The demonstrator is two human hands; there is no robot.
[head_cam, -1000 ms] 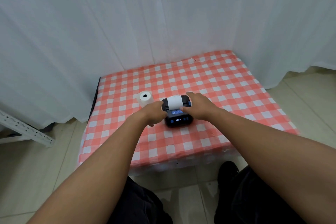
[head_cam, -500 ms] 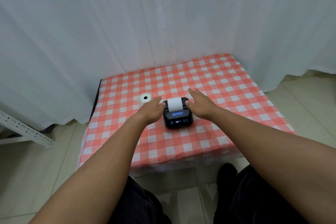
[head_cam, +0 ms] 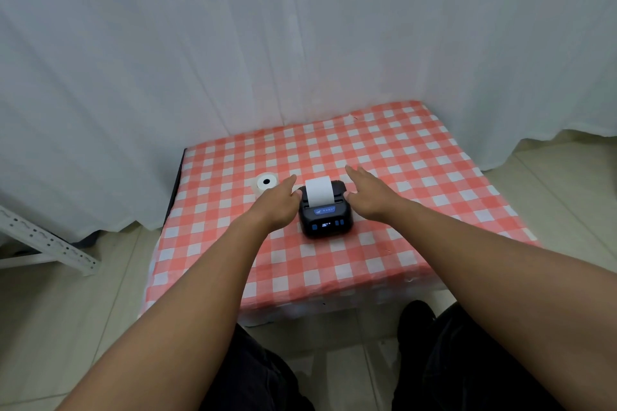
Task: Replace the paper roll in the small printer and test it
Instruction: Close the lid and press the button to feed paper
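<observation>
Head view shows the small black plastic printer, rigid and probably light, best gripped by its sides, with flimsy white paper strip protruding, mid-desk between released, empty hands, left and right.

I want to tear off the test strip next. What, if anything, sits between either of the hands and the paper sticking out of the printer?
Nothing visible does. The left hand and right hand flank the printer, both open, and the paper strip stands clear between them. The spare roll sits off to the left, out of the way.
</observation>
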